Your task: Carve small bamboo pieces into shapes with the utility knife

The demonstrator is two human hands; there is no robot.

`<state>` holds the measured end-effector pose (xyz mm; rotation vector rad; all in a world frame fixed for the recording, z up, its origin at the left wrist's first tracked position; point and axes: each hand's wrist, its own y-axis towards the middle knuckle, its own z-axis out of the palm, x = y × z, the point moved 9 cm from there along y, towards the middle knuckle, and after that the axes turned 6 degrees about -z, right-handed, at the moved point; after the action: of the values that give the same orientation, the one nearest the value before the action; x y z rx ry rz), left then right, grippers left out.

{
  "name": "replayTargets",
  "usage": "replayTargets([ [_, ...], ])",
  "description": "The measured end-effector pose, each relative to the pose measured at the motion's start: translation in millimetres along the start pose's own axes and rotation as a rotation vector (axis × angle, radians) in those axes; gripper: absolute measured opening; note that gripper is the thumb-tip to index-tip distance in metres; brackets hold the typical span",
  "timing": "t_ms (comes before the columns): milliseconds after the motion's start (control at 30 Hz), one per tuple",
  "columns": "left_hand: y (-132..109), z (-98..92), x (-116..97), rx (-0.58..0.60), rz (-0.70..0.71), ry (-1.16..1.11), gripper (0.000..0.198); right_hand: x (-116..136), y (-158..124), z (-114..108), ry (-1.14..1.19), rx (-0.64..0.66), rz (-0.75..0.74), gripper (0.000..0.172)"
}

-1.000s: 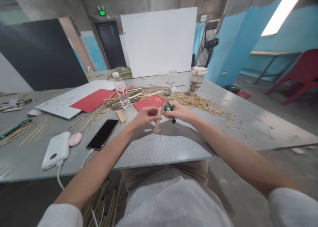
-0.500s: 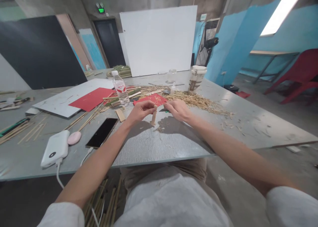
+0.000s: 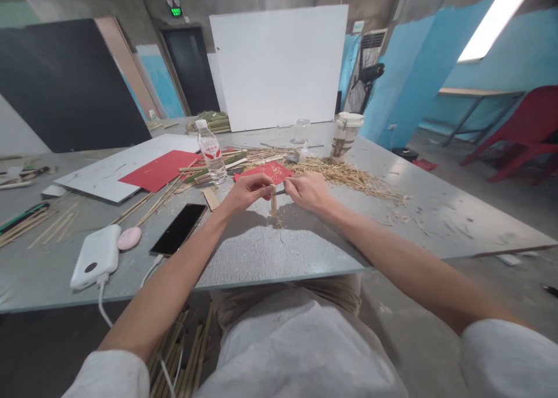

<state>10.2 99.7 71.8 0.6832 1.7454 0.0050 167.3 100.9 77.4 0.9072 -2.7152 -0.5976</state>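
My left hand (image 3: 247,192) pinches the top of a short pale bamboo strip (image 3: 274,204), which stands upright with its lower end at the tabletop. My right hand (image 3: 308,191) is closed around a small knife, its dark blade (image 3: 281,192) pointing left and touching or very near the strip. Most of the knife's handle is hidden in my fingers. Fine shavings (image 3: 279,219) lie at the strip's foot. Just beyond both hands is a red sheet (image 3: 267,171) scattered with shavings. Another flat bamboo piece (image 3: 211,199) rests left of my left hand.
A water bottle (image 3: 213,154), a phone (image 3: 178,229) and a white power bank (image 3: 96,257) with its cable stand or lie to the left. Behind my right hand are a heap of straw-like shavings (image 3: 353,177) and a lidded paper cup (image 3: 346,135). A white board (image 3: 279,67) rises behind.
My right hand has moved slightly left, bringing the knife blade from a gap away up to the bamboo strip. The strip has tilted to nearly upright.
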Motion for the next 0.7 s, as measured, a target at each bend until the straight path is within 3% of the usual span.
replayTargets([
  [700, 4.5, -5.5, 4.5, 0.055, 0.025, -0.037, 0.048, 2.6, -1.6, 40.4, -0.097, 0.189, -0.004, 0.06],
])
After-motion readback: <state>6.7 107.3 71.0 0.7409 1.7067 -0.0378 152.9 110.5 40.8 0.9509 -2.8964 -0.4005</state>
